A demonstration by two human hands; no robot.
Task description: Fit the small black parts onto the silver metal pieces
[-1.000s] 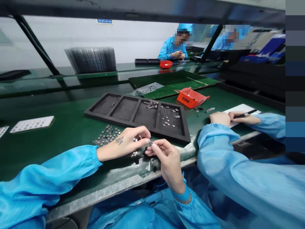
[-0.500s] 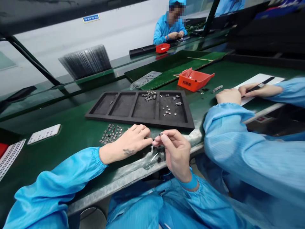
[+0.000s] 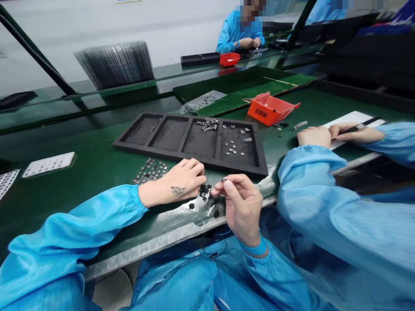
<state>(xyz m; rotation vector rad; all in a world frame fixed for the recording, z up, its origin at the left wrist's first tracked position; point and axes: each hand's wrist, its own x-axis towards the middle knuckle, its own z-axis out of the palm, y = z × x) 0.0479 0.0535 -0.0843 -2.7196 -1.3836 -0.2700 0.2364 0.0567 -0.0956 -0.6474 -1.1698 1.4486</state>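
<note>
My right hand (image 3: 244,206) is raised just above the table's front edge, with thumb and fingers pinching a small dark part (image 3: 224,180). To its left, my left hand (image 3: 183,179) is palm down with curled fingers, low over the table beside a scatter of small black pieces (image 3: 204,190). Its fingertips are hidden, so whether they hold anything does not show. Many small metal parts (image 3: 149,171) are spread on the green surface behind my left wrist. Beyond both hands is a black tray (image 3: 189,156) with compartments, some holding small metal parts (image 3: 209,124).
An orange-red bin (image 3: 270,110) stands behind the tray's right end. At right, a co-worker's hands (image 3: 330,134) rest by a white sheet (image 3: 353,119). A white card with dark pieces (image 3: 48,165) lies at left. Another person (image 3: 241,32) sits across the table.
My left fingers have drawn back from my right hand and curled down toward the black pieces. The right hand keeps its pinch on the small part. The view has shifted slightly.
</note>
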